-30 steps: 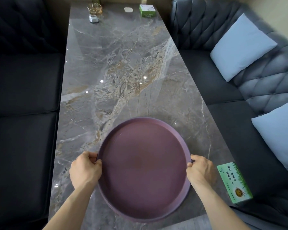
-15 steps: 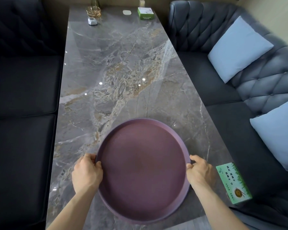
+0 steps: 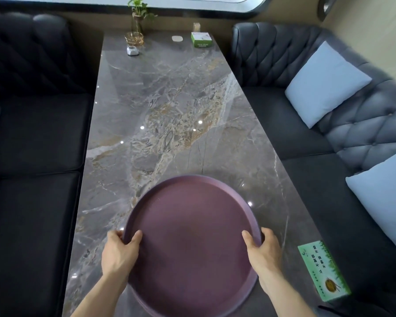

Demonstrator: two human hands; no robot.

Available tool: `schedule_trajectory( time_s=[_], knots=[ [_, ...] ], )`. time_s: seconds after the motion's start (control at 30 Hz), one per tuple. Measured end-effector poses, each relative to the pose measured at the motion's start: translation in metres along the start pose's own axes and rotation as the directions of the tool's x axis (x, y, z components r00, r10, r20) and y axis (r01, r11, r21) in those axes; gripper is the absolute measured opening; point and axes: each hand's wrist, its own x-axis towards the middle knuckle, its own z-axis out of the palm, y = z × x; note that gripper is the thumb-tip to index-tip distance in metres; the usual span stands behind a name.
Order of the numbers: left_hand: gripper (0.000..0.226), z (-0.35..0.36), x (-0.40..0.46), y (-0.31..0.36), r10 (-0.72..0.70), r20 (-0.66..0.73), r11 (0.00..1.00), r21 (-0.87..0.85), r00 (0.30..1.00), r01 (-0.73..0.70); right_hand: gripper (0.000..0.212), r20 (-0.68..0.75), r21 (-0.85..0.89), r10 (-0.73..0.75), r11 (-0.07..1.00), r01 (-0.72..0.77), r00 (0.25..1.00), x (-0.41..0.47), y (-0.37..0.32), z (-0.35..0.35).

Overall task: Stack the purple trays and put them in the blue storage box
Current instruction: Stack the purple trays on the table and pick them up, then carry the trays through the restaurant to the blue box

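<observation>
Both hands are on the round purple tray (image 3: 192,243) at the near end of the marble table (image 3: 169,110). The left hand (image 3: 119,255) clamps its left rim, thumb hooked inside, fingers curled beneath. The right hand (image 3: 264,252) grips the right rim likewise. A green tissue box (image 3: 322,271) sits just right.
</observation>
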Motion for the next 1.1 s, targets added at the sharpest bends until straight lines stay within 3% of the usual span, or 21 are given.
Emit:
schedule_trajectory(
  time_s=[0.17, 0.4, 0.7, 1.1],
  knots=[
    [0.051, -0.036, -0.009, 0.027, 0.034, 0.019, 0.977, -0.21, 0.999, -0.03, 0.061, 0.105, 0.121, -0.105, 0.988, 0.092, 0.989, 0.001, -0.056, -0.014],
    [0.081, -0.115, -0.023, 0.093, 0.32, -0.097, 0.899, -0.284, 0.942, -0.335, 0.078, 0.106, 0.212, -0.333, 0.928, 0.305, 0.937, -0.035, -0.161, -0.05],
    [0.082, -0.228, -0.064, 0.169, 0.426, -0.231, 0.768, -0.419, 0.875, -0.484, 0.074, -0.033, 0.302, -0.519, 0.81, 0.503, 0.854, -0.111, -0.272, -0.118],
    [0.086, -0.301, -0.107, 0.218, 0.472, -0.307, 0.655, -0.506, 0.827, -0.562, 0.072, -0.142, 0.348, -0.614, 0.703, 0.62, 0.776, -0.17, -0.337, -0.188]
  ],
)
